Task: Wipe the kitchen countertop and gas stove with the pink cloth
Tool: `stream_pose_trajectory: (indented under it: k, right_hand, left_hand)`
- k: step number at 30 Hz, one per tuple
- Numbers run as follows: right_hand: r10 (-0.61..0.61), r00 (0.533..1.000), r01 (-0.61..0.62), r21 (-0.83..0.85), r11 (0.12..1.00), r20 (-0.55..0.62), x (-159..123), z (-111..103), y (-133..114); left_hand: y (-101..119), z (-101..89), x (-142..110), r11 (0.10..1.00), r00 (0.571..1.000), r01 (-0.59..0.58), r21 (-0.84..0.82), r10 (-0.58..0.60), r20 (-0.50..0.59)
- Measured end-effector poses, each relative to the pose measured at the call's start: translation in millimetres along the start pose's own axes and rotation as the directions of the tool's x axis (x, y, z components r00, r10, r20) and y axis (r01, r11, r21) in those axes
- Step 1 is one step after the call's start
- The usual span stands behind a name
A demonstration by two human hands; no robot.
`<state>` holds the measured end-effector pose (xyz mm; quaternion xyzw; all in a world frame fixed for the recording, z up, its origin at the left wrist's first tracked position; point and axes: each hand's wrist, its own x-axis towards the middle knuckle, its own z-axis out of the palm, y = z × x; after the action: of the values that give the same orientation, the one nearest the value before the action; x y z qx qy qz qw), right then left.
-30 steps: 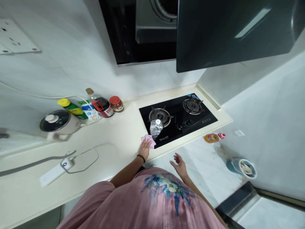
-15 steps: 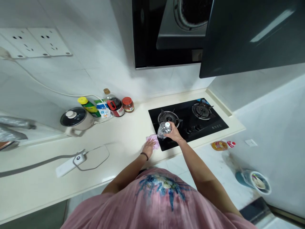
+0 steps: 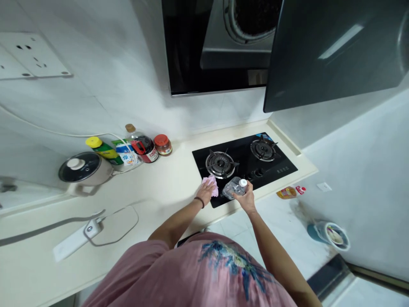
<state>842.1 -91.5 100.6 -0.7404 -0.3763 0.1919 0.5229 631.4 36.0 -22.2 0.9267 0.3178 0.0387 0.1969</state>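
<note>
Under my left hand (image 3: 206, 192) is a pink cloth (image 3: 211, 185), pressed on the front left corner of the black gas stove (image 3: 243, 167). The fingers lie over the cloth. My right hand (image 3: 246, 198) is closed around a clear plastic bottle (image 3: 232, 187) with a white cap (image 3: 243, 183). The bottle is tilted, its cap toward the right, over the stove's front edge. Just behind the cloth is the left burner (image 3: 220, 164). The right burner (image 3: 263, 149) sits farther back, beyond the knobs (image 3: 254, 174).
Along the wall stand a lidded electric pot (image 3: 83, 170), a yellow-capped bottle (image 3: 104, 150), a dark sauce bottle (image 3: 145, 149) and a red-lidded jar (image 3: 163, 145). A white power strip (image 3: 76, 239) lies on the counter. The range hood panel (image 3: 332, 55) juts overhead. An oil bottle (image 3: 286, 193) and a bucket (image 3: 329, 235) are on the floor.
The left hand and cloth have moved from the counter beside the stove onto its glass corner. The bottle has moved right and toward me, away from the left burner, in the right hand.
</note>
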Motion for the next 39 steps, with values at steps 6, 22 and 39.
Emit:
stream_pose_trajectory:
  k: [6,22,39]
  right_hand:
    - [-0.001,1.0,0.001,0.013,1.0,0.008,-4.8,2.3,2.8]
    - [0.027,1.0,-0.027,0.049,0.998,0.003,-5.6,3.6,-0.3]
    - [0.029,0.999,-0.03,0.081,0.996,0.024,-22.0,20.6,-8.9]
  left_hand:
    - [-56.8,-26.7,44.3,0.99,0.99,0.14,-0.035,-0.141,-0.017]
    - [10.8,22.8,-63.4,0.989,0.995,-0.084,0.124,0.09,-0.041]
    - [-78.5,-58.8,21.0,0.938,0.939,0.345,-0.044,-0.344,0.029]
